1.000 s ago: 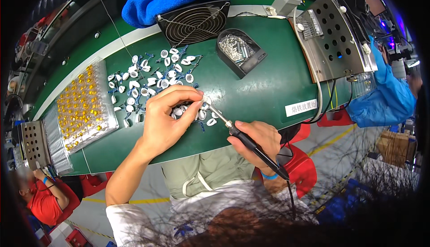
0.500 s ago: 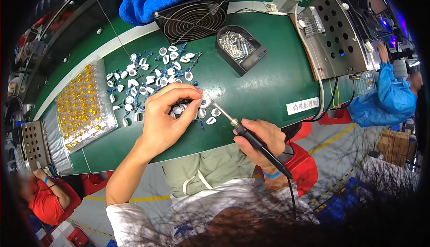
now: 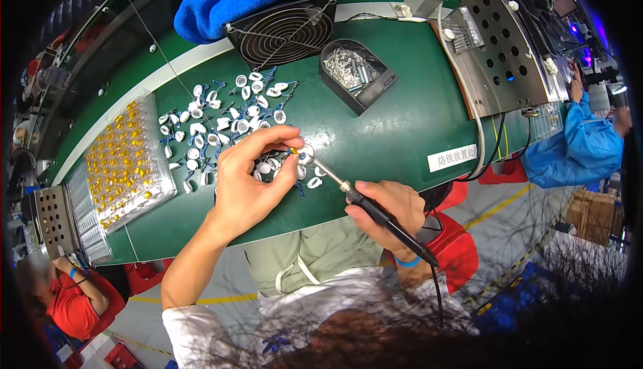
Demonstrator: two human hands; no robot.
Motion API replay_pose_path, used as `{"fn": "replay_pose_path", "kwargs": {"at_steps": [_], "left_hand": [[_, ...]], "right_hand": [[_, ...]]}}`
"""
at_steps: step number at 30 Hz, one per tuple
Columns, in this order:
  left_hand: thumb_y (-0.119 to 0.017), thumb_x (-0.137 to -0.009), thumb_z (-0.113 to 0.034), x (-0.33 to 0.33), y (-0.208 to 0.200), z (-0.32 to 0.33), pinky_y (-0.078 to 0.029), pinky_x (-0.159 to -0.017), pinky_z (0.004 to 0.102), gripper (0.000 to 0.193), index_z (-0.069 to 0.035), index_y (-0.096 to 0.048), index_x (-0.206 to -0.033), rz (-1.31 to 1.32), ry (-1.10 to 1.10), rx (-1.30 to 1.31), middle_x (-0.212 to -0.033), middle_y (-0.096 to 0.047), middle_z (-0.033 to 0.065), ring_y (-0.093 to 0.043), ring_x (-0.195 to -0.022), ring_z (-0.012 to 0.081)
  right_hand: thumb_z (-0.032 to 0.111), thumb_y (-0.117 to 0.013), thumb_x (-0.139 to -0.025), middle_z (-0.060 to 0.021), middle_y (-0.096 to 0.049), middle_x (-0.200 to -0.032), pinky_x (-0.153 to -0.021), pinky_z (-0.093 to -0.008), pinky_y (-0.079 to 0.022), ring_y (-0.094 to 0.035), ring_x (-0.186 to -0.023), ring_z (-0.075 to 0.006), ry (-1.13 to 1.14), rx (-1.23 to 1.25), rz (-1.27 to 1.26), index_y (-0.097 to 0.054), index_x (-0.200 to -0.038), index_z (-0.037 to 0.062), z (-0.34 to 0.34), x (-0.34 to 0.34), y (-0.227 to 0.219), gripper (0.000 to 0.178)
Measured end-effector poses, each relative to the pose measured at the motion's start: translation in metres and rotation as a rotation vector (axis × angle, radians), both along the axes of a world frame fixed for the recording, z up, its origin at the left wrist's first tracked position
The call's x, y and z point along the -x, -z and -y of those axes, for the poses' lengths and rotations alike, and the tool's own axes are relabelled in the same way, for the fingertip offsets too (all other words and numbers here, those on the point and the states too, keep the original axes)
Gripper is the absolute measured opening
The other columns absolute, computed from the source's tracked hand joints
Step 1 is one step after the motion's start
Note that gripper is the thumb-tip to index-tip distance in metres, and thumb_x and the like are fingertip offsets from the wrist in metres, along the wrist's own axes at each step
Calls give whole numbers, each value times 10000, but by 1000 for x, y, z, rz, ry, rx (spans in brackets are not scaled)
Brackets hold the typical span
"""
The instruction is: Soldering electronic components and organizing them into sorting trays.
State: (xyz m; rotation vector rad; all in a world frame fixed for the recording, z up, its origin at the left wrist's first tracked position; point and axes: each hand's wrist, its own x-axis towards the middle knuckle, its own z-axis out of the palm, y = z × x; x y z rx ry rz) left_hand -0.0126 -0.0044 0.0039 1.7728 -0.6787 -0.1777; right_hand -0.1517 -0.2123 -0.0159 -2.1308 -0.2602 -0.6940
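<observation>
Over the green bench, my left hand pinches a tiny part with a gold-coloured bit between thumb and forefinger. The part's exact kind is too small to make out. My right hand grips a soldering iron by its black handle. The iron's metal tip reaches up to the pinched part; whether they touch I cannot tell. Beyond and left of my left hand lie many small white oval shells with dark blue wires, and several more sit under and beside its fingers, partly hidden.
At left lies a clear plastic tray holding rows of gold-coloured parts. A black fan, a blue towel and a black bin of metal bits stand at the back. A perforated metal box is at right. Co-workers sit on both sides.
My left hand has tilted slightly, and the gold-coloured bit now shows between its fingertips. The soldering iron has shifted a little left with my right hand. The whole view has moved slightly.
</observation>
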Motion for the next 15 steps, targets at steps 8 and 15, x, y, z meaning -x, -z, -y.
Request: {"fn": "replay_pose_path", "kwargs": {"at_steps": [8, 15], "left_hand": [[-710, -813, 77, 0, 2, 1, -594, -844, 312, 350, 32, -691, -1160, 62, -2, 2, -989, -752, 121, -755, -916, 201], [-701, -811, 81, 0, 0, 2, -593, -844, 310, 348, 32, -690, -1155, 67, 3, -2, -985, -746, 117, -752, -911, 202]], "right_hand": [[169, -882, -791, -93, -707, -778, -611, -353, -542, -691, -653, -259, 24, 27, -5, -704, -1116, 10, -3, -2, -5, 403], [169, -885, -787, -95, -701, -767, -596, -349, -540, -687, -638, -256, 29, 49, 25, -706, -1110, 6, -3, -4, -5, 404]]}}
